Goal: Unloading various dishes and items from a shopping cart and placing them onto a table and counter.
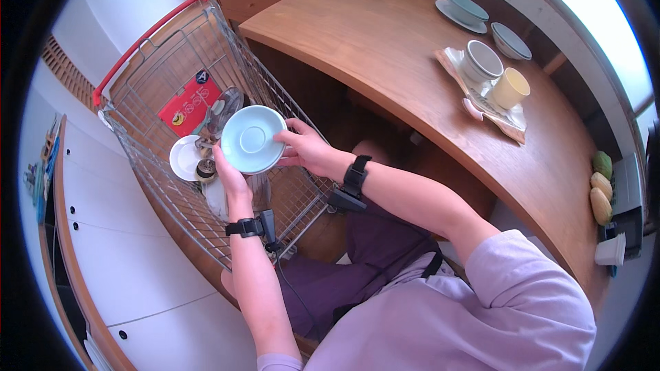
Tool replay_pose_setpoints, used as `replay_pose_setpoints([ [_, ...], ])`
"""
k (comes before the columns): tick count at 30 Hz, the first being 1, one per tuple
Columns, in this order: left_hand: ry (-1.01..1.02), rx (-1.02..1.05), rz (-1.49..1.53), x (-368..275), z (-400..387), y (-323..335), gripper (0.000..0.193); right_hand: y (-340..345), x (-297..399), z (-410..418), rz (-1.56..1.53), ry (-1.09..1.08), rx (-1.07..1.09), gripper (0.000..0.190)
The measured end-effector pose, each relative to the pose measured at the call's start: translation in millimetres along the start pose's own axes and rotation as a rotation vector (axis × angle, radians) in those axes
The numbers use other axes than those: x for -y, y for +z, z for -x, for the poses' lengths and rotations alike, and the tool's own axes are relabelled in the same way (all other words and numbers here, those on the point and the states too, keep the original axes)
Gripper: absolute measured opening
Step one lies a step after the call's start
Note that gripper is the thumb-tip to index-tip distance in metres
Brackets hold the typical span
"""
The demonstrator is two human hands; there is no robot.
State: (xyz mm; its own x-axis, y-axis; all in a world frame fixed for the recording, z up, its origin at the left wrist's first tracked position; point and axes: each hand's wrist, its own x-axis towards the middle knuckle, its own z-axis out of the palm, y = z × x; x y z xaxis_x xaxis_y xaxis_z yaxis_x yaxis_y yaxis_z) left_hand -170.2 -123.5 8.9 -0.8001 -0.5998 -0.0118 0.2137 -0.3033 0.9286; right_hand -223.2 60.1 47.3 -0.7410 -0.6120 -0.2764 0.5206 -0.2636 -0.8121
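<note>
Between my two hands is a pale blue saucer, its round inner ring facing up; a light rim below it may belong to a second dish. My left hand grips its lower left edge. On its right edge, my right hand has the thumb on top and fingers beneath. The saucer is over a wire shopping cart with a red handle. Inside the cart lie a white bowl, a glass lid, a small dark round item and a red printed panel.
Right of the cart stands a wooden table. A leaf-shaped tray there carries a grey cup and a yellow cup. Behind are stacked bowls and another bowl. White cabinets line the left.
</note>
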Motion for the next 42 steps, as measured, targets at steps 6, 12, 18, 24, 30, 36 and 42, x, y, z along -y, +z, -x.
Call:
replay_pose_setpoints([
  [6,0.004,0.067,-0.001,-4.9,8.0,4.9,0.064,-1.3,1.7,17.2,-0.005,-0.046,-0.068,0.041],
  [12,-0.002,0.112,-0.034,3.6,-0.2,-4.3,0.060,-7.3,6.0,19.0,-0.022,-0.024,0.017,0.050],
  [18,0.015,0.145,-0.061,-1.6,0.4,1.7,0.053,-9.4,0.7,19.3,-0.058,-0.006,0.018,0.048],
  [24,-0.022,0.177,-0.019,-6.7,4.8,3.5,0.052,-12.5,-3.9,20.3,-0.092,-0.014,0.032,0.051],
  [30,0.015,0.160,0.042,-12.1,14.9,14.2,0.053,-16.5,-8.0,19.5,-0.149,-0.025,0.081,0.054],
  [36,-0.027,0.216,0.086,-3.9,7.4,-0.1,0.051,-15.7,-13.4,23.1,-0.132,-0.014,0.043,0.056],
  [42,-0.032,0.265,0.091,-7.8,12.5,3.9,0.054,-13.8,-8.4,31.4,-0.155,-0.013,0.009,0.045],
])
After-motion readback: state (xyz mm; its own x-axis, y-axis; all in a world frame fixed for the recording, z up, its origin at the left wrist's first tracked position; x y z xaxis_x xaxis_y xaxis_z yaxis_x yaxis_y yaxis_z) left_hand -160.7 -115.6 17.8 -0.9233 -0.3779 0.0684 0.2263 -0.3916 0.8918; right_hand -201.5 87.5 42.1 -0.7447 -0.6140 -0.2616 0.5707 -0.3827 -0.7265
